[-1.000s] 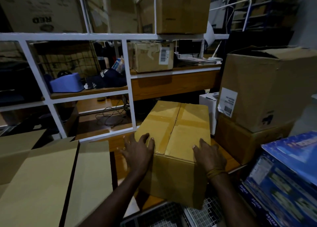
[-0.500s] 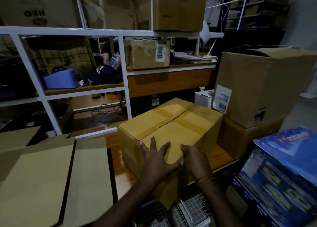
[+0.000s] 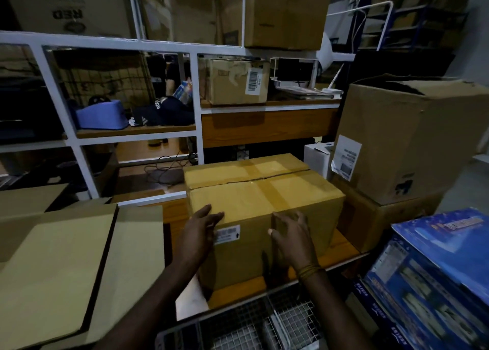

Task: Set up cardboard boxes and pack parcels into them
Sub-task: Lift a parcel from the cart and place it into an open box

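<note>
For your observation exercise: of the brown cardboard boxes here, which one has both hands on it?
The taped box on the wooden bench, with left hand and right hand on its near face; other boxes are untouched.

Dim storeroom, white metal shelving frame (image 3: 198,106) across the back, wooden shelf boards (image 3: 267,127) — one holding a dark cap (image 3: 164,113) and a blue pouch (image 3: 102,114), wooden tabletop (image 3: 341,246), wire mesh basket (image 3: 254,326) at the near edge — farther racks (image 3: 412,19) in shadow.
</note>
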`<action>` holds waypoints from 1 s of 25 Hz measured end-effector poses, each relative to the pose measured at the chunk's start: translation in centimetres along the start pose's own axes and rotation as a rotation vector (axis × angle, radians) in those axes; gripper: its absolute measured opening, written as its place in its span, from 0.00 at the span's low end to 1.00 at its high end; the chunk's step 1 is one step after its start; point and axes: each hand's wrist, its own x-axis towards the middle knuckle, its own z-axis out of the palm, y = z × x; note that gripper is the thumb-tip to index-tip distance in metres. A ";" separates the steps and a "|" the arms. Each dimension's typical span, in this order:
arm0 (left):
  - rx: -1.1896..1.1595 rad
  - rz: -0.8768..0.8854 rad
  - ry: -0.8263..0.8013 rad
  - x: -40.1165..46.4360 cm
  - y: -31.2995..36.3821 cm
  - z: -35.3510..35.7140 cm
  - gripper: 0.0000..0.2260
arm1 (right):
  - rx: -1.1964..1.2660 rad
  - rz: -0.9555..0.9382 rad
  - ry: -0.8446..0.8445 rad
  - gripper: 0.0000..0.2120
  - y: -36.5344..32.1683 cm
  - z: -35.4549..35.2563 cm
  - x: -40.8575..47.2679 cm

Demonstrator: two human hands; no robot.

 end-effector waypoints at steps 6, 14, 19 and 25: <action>0.109 -0.152 0.228 0.8 -0.3 2.5 0.24 | -0.037 0.020 0.117 0.25 3.1 0.2 3.8; 0.110 -0.345 0.259 2.1 1.3 4.0 0.30 | 0.095 0.096 0.178 0.35 9.3 -3.4 8.4; 0.140 -0.418 0.258 3.4 2.2 4.0 0.31 | 0.262 0.054 0.151 0.36 10.6 -4.8 10.3; 0.072 -0.394 0.355 3.4 3.2 3.9 0.28 | 0.310 0.016 0.245 0.36 10.9 -3.9 11.0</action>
